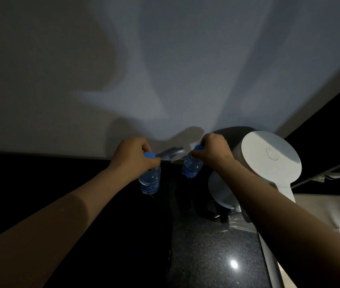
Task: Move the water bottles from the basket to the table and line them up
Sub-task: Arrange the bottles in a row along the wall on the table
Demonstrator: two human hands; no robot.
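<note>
Two small clear water bottles with blue caps and blue labels are in view. My left hand (132, 155) grips the neck of the left bottle (150, 180), which stands upright over the dark speckled table (206, 246). My right hand (214, 151) grips the neck of the right bottle (192, 168), which tilts slightly, close to the wall. The two bottles are side by side, a short gap apart. Their bases are lost in the dark, so contact with the table is unclear. No basket shows.
A white round appliance on a stand (268, 161) sits just right of my right hand. A black object (212, 210) and crinkled clear plastic (241, 223) lie below it. A pale wall (165, 69) rises right behind the bottles.
</note>
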